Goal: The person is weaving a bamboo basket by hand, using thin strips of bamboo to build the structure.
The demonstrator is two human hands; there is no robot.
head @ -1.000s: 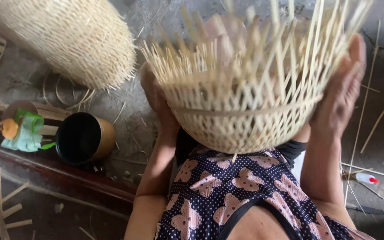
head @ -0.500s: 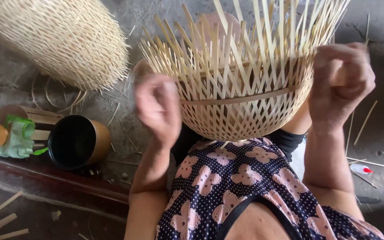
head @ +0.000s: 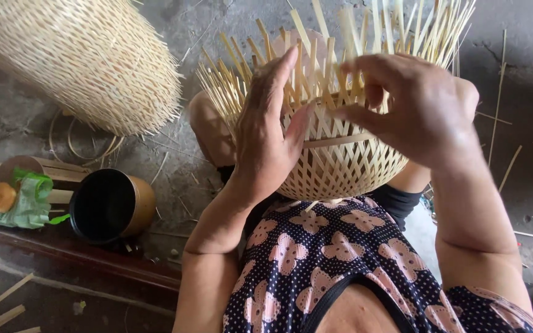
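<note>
Head view is looked down through onto a half-woven bamboo basket (head: 340,157) held over the lap, above a floral-print garment (head: 334,259); the rounded lower body is seen closely woven and bound by one horizontal band, while the upper part remains unwoven, with loose upright splints (head: 340,43) fanning out well above the woven edge; the work is judged to be roughly midway, the base and lower wall done, the upper wall and rim left. The left hand (head: 269,139) is laid flat against the near wall of the basket, its fingers extended and open, pressing rather than gripping; the right hand (head: 414,105) is curled at the weaving edge, its fingers partly closed among the splints; whether a single splint is pinched cannot be told. On the floor, toward its left edge, a large finished woven basket (head: 87,55) lies on its side; nearer, a dark round tin (head: 109,206) and a green plastic wrapper (head: 29,200) are noted; stray bamboo strips (head: 501,92) lie scattered toward the right edge.
</note>
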